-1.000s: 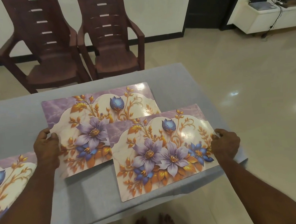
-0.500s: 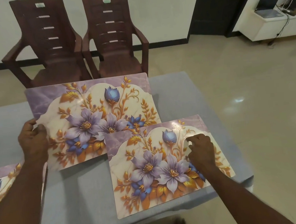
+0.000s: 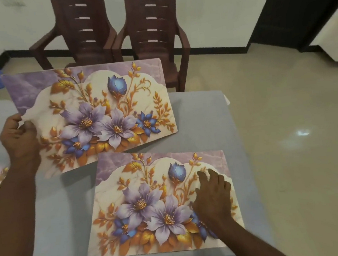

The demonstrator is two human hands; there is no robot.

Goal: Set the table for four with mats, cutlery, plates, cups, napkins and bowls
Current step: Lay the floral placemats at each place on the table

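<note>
The two floral mats, far [image 3: 92, 114] and near [image 3: 156, 203], look like smooth printed sheet with a soft sheen. The worktop [image 3: 203, 124] wears matt grey cloth. Both chairs [image 3: 150, 32] are moulded brown plastic; the floor [image 3: 287, 126] is glossy tile.

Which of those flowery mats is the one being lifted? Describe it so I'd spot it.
Start at the grey table in front of two brown chairs. The far mat lies nearest them, its left edge gripped by the left hand. Unlike the near mat, pressed flat, it sits tilted and raised.
</note>
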